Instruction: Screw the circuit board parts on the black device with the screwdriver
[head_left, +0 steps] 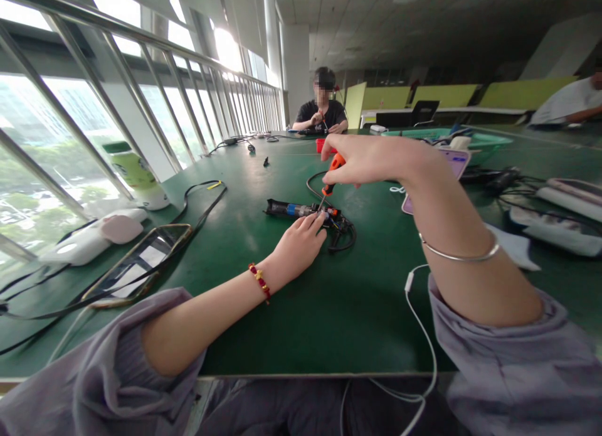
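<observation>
Right hand (371, 160) is closed round the handle of an orange-and-black screwdriver (335, 165), whose shaft slants down to the right end of a black device (297, 209) lying on the green worktop (263, 342). Left hand (301, 243) comes in from seven o'clock, its fingertips touching that same end; whether they grip it I cannot tell. From the device, a black cable (353, 235) curls at four o'clock, a phone (155, 255) lies at eight, and a green-and-white cup (140, 177) stands between nine and ten.
</observation>
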Demonstrator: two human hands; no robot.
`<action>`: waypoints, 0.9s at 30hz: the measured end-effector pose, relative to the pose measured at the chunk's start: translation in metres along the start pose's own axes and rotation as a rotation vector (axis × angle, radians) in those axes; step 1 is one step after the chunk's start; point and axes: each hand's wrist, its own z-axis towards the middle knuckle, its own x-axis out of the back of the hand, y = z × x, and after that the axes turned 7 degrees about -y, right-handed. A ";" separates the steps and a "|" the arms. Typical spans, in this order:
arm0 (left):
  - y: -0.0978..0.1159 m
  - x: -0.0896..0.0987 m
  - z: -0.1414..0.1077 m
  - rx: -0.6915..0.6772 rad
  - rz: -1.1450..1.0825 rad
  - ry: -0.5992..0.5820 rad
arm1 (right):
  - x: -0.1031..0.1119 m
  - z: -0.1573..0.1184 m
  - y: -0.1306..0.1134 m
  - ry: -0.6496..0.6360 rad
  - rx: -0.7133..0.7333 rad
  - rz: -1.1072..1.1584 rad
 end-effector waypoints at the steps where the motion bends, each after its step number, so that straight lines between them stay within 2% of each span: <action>1: 0.000 0.000 0.000 -0.002 0.000 0.001 | 0.000 0.000 -0.001 -0.013 -0.023 0.015; 4: 0.000 0.001 0.000 -0.003 -0.001 0.005 | 0.000 -0.001 -0.002 -0.040 -0.052 0.039; 9: -0.010 0.003 0.002 -0.054 -0.022 0.007 | 0.000 -0.001 -0.001 0.018 0.036 0.028; 14: -0.019 0.005 0.003 -0.104 -0.045 0.014 | 0.000 0.001 0.000 -0.023 -0.031 0.044; 19: -0.012 0.008 0.002 -0.074 0.005 -0.021 | 0.000 0.001 0.003 0.002 0.048 0.016; 21: -0.008 0.008 0.001 -0.059 0.023 -0.042 | 0.000 0.002 0.002 -0.026 0.065 0.022; 24: -0.004 0.007 0.001 -0.043 0.039 -0.064 | -0.002 0.004 -0.001 -0.044 0.014 0.055; 27: -0.002 0.005 0.001 -0.029 0.035 -0.084 | -0.003 0.005 -0.003 0.011 -0.024 0.062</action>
